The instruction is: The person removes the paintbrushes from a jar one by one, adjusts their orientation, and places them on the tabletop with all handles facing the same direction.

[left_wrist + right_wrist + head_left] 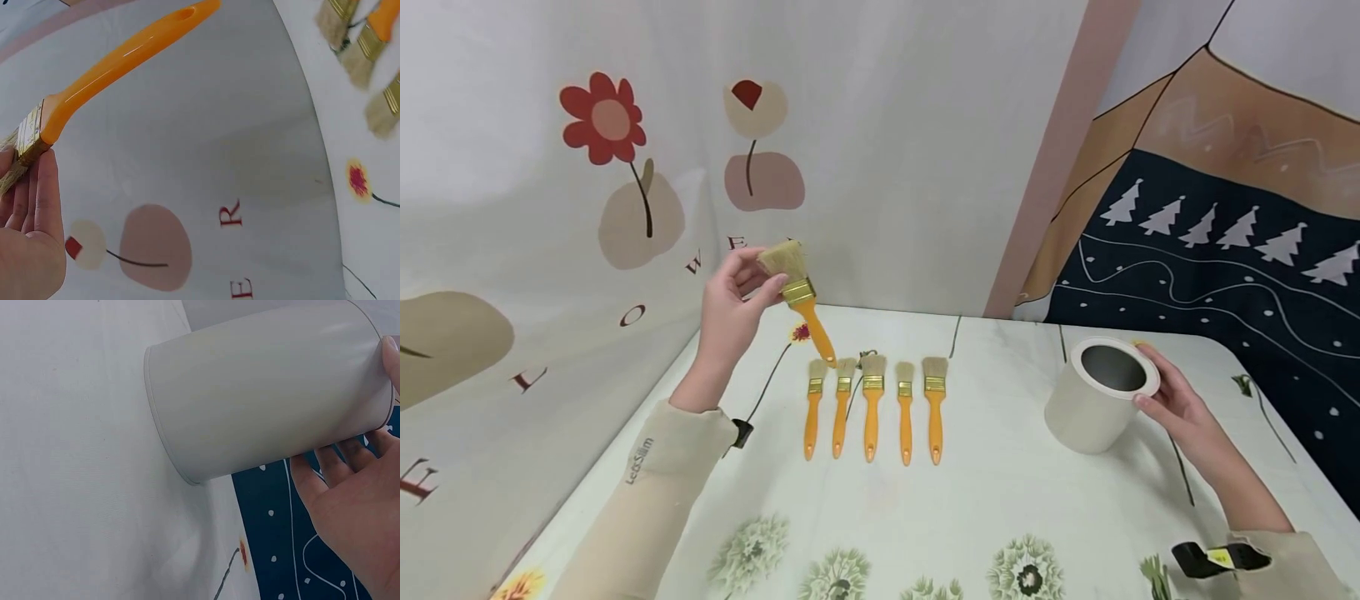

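My left hand (733,304) pinches a paintbrush (811,321) by its bristle end, well above the table. The brush's orange handle (125,65) points away from the fingers, and a gold ferrule (30,128) sits between handle and pale bristles. At the right, my right hand (1187,408) grips a white cylindrical container (1075,412) near its rim, thumb at the top edge and fingers along the far side. The container is tilted, its dark inside showing in the head view. In the right wrist view, fingers (334,465) lie against the container's wall.
Several paintbrushes (871,417) lie in a row mid-table, bristles toward the back, handles toward me. The white tablecloth (985,492) carries printed flowers. A pale printed curtain (880,167) rises behind the table, and a dark blue cloth with trees (1210,267) hangs at the right.
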Action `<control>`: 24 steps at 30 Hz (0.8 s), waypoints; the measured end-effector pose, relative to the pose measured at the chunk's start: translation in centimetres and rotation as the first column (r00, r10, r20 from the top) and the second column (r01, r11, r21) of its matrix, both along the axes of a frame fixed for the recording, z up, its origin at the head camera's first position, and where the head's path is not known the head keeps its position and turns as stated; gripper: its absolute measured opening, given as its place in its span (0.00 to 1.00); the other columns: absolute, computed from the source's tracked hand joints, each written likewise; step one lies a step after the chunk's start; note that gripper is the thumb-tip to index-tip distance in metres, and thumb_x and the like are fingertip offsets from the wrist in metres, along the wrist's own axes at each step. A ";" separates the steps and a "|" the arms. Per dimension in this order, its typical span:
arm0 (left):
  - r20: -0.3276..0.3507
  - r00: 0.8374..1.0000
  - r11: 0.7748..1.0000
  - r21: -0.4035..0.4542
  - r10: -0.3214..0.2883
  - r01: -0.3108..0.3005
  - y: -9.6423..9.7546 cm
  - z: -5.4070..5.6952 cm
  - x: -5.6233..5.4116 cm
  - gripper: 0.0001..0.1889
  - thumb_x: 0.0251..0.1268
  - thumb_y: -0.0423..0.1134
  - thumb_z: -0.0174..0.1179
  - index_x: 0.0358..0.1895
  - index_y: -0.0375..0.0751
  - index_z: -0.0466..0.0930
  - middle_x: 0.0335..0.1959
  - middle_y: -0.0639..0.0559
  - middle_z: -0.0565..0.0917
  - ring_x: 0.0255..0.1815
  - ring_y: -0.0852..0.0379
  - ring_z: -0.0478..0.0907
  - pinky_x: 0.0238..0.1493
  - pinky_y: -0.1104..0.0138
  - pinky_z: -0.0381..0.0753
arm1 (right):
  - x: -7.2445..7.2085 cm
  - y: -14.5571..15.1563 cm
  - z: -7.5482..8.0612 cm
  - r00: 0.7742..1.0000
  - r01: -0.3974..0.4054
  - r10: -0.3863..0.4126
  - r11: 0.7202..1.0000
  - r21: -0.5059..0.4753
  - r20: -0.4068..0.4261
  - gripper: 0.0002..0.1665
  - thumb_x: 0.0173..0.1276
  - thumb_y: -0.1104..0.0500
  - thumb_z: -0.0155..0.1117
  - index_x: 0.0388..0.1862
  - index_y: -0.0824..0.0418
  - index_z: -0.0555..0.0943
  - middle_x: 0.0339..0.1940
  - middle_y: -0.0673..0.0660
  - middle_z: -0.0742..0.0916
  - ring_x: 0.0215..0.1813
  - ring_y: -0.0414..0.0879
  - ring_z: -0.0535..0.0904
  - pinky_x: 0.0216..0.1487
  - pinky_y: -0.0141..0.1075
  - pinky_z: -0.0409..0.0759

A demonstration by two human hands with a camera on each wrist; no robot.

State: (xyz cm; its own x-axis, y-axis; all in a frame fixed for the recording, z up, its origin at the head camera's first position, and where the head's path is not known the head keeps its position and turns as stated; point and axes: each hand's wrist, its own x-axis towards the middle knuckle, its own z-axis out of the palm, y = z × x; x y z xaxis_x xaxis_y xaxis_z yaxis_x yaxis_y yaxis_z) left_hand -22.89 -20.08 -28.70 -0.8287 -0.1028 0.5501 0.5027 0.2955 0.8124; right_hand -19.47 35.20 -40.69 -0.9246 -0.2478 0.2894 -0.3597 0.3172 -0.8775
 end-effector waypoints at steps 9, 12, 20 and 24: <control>0.108 0.991 0.994 -0.082 0.074 -0.065 -2.5 -1.7 0.0 0.21 0.70 0.36 0.62 0.62 0.31 0.71 0.40 0.72 0.81 0.41 0.74 0.82 0.40 0.78 0.85 | 0.0 0.0 0.0 1.000 0.007 -0.008 1.000 0.012 0.007 0.42 0.78 0.68 0.49 0.83 0.47 0.45 0.82 0.38 0.53 0.66 0.12 0.59 0.57 0.08 0.65; 0.152 0.985 0.991 -0.115 0.081 -0.064 -3.1 -2.4 -0.1 0.22 0.71 0.37 0.61 0.63 0.31 0.71 0.41 0.70 0.81 0.40 0.76 0.81 0.40 0.79 0.85 | 0.0 0.1 -0.1 1.000 0.004 -0.004 1.000 0.006 0.006 0.42 0.78 0.68 0.49 0.83 0.47 0.45 0.82 0.39 0.53 0.66 0.12 0.60 0.57 0.08 0.65; 0.317 0.943 0.981 -0.188 0.104 -0.045 -4.6 -4.6 -0.7 0.25 0.73 0.41 0.60 0.66 0.33 0.68 0.55 0.33 0.82 0.39 0.79 0.79 0.40 0.78 0.85 | -0.1 0.1 -0.1 1.000 0.006 -0.006 1.000 0.019 -0.002 0.42 0.78 0.68 0.48 0.83 0.47 0.45 0.82 0.39 0.53 0.67 0.13 0.59 0.58 0.08 0.65; 0.375 0.920 0.974 -0.222 0.117 -0.034 -5.2 -5.6 -1.1 0.25 0.73 0.41 0.60 0.67 0.34 0.68 0.58 0.31 0.81 0.38 0.79 0.78 0.42 0.74 0.87 | -0.1 0.1 0.0 1.000 0.010 -0.010 1.000 0.027 0.000 0.42 0.79 0.68 0.48 0.83 0.47 0.45 0.83 0.40 0.52 0.67 0.12 0.58 0.59 0.08 0.65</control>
